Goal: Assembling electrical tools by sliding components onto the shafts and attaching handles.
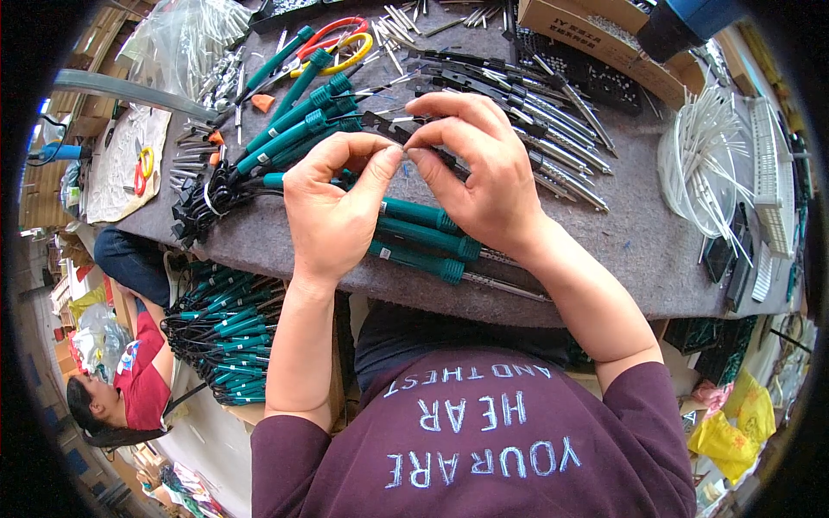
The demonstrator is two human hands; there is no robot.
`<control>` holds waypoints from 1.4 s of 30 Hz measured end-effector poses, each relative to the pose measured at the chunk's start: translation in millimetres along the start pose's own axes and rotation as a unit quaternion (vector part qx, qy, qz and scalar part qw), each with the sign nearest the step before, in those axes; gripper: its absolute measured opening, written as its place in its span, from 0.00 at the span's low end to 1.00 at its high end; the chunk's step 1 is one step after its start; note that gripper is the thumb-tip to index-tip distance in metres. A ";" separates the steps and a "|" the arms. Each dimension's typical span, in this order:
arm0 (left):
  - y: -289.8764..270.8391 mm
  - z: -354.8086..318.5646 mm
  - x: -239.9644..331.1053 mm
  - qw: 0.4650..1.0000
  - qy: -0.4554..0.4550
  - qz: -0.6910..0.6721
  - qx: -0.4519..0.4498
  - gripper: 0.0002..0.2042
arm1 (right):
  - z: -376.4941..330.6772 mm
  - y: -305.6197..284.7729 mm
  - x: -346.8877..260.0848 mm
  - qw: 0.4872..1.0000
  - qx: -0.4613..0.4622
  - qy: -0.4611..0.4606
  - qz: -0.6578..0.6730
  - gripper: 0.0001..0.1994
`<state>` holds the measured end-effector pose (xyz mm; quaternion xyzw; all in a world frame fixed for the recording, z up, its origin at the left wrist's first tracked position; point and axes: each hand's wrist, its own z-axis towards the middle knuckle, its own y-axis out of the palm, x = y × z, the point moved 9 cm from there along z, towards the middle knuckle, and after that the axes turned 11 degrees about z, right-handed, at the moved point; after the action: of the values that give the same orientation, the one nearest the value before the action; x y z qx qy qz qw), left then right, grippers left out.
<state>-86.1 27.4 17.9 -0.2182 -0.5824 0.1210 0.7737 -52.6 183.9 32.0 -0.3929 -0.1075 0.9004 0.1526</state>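
Observation:
My left hand (332,207) and my right hand (485,168) meet over the middle of the workbench. On each, thumb and forefinger are pinched together, and the fingertips nearly touch; whatever is between them is too small to make out. Under and beside them lie several soldering irons with green handles (419,259) and perforated metal barrels (505,287). Beyond my left hand, more green handles (289,129) lie in a row, their black cords (203,207) bundled at the left. Metal tubes with black parts (553,129) are fanned out beyond my right hand.
Red and yellow-handled scissors (345,47) lie at the back. A cardboard box (604,43) and a blue tool (691,26) are back right. A bag of white tubes (704,164) stands right. Below left hang more green irons (229,337); another person (142,371) sits beyond.

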 end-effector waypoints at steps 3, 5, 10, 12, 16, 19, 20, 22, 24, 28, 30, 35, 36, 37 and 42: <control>1.7 0.8 1.2 1.000 0.012 -0.004 0.001 0.02 | -0.8 1.2 12.7 0.996 -0.014 0.067 0.054 0.06; 3.4 3.4 6.1 0.999 0.048 0.019 0.001 0.01 | -2.8 1.1 20.6 0.991 -0.019 0.102 0.084 0.06; 2.0 1.6 12.4 0.992 0.101 0.072 -0.007 0.01 | -12.6 15.2 45.0 0.938 -0.059 0.247 0.234 0.09; 1.9 0.2 4.9 0.998 0.053 0.037 -0.015 0.02 | -17.0 16.0 48.5 0.906 -0.077 0.304 0.285 0.10; 1.1 1.0 0.3 0.999 0.017 0.022 -0.021 0.03 | -7.1 10.2 33.4 0.956 -0.117 0.184 0.195 0.09; 4.0 0.4 0.7 0.999 0.009 0.004 -0.050 0.03 | -2.3 6.5 25.1 0.974 -0.108 0.136 0.145 0.08; 4.6 0.3 0.3 0.998 0.007 0.005 -0.058 0.03 | -1.3 4.9 24.1 0.977 -0.097 0.130 0.138 0.07; 5.0 -0.3 0.3 0.998 0.005 0.004 -0.066 0.03 | -2.4 6.4 27.3 0.976 -0.090 0.138 0.140 0.06; 5.7 -1.0 0.0 0.998 -0.009 0.020 -0.066 0.03 | -2.7 7.3 28.6 0.976 -0.083 0.145 0.143 0.06; 7.0 -1.1 -1.0 0.998 -0.013 0.016 -0.055 0.03 | 3.7 -6.6 9.9 0.997 -0.001 0.049 0.063 0.07; 6.1 -0.6 -1.7 0.999 -0.021 0.006 -0.046 0.03 | 3.4 -5.3 -4.4 0.999 -0.009 -0.039 0.023 0.08; 4.9 0.7 1.1 1.000 0.000 -0.001 -0.023 0.03 | 4.3 -5.5 -3.4 0.999 -0.025 -0.030 0.006 0.07; 4.4 0.9 2.2 1.000 0.009 0.002 -0.017 0.03 | 4.5 -5.4 -2.3 0.999 -0.030 -0.019 0.017 0.07; 5.3 1.1 2.1 1.000 0.009 0.002 -0.017 0.03 | 3.9 -5.6 -1.4 0.999 -0.030 -0.019 0.016 0.07; 6.2 3.2 17.0 0.990 0.120 0.070 0.003 0.03 | 3.2 -6.5 9.5 0.999 -0.029 0.023 0.017 0.06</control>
<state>-83.8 41.0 30.1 -0.2686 -0.4686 0.1496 0.8281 -59.9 193.1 29.7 -0.4196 -0.1234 0.8902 0.1279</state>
